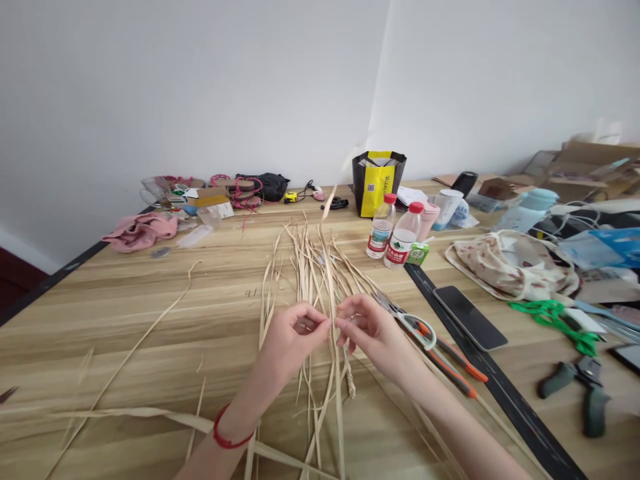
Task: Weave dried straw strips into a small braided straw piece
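Note:
My left hand (293, 333), a red cord bracelet on its wrist, pinches a long pale straw strip (329, 267) between thumb and fingertips. Close beside it, my right hand (370, 330) pinches the same strip, its other fingers curled. The strip stands up from the fingers towards the wall, and its far end is blurred. Beneath both hands lies a loose bundle of dried straw strips (303, 267), spread lengthwise over the table. A short plaited piece (351, 387) hangs or lies just below my right hand; which of these I cannot tell.
Scissors (423, 332) and orange-handled pliers (457, 367) lie right of my right hand, near a phone (470, 318). Two water bottles (403, 237) and a yellow-black bag (377, 187) stand behind. Dark-handled pruners (583, 387) lie far right. A pink cloth (143, 231) lies far left.

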`<state>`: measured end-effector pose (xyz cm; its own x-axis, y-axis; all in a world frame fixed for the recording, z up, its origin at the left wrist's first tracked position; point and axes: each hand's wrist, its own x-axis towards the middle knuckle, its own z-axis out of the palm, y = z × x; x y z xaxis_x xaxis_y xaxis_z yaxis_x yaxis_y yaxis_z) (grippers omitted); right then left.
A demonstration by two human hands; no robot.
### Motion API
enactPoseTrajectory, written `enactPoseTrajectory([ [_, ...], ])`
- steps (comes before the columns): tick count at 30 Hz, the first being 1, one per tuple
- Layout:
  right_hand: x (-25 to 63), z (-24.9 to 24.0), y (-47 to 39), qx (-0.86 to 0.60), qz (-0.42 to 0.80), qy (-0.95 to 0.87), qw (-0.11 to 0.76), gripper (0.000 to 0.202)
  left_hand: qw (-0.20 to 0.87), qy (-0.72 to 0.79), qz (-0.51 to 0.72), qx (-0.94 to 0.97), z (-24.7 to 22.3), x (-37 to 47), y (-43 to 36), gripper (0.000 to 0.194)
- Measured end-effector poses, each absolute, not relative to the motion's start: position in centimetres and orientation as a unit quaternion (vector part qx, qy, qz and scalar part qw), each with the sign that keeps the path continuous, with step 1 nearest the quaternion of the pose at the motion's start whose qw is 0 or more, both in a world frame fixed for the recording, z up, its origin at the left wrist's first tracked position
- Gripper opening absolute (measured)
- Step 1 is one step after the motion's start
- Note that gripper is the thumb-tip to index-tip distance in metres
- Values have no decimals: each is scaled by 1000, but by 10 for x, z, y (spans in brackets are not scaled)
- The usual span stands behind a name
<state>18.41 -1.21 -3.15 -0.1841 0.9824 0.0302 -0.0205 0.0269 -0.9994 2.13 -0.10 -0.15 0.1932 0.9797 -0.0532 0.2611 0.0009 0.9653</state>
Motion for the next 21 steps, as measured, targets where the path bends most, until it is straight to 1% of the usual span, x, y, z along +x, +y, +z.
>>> enactPoseTrajectory([
  [2, 182, -29, -16, -462, 497, -569, 465, 21, 476, 520, 374, 603, -1, 23, -3, 11],
  [5, 182, -23, -21, -486, 432, -616, 444, 17, 471, 516, 378, 607, -1, 25, -3, 8],
  [8, 183, -20, -21, -487, 416, -632, 437, 17, 483, 508, 371, 609, -2, 23, -3, 9],
  [14, 186, -24, -14, -462, 501, -565, 465, 21, 544, 481, 352, 591, -3, 18, -1, 11],
  [18, 187, -20, -11, -423, 581, -525, 456, 28, 597, 442, 370, 558, -7, 19, 3, 12],
  [21, 188, -14, -10, -411, 625, -491, 447, 29, 628, 419, 372, 540, -10, 18, 6, 15],
])
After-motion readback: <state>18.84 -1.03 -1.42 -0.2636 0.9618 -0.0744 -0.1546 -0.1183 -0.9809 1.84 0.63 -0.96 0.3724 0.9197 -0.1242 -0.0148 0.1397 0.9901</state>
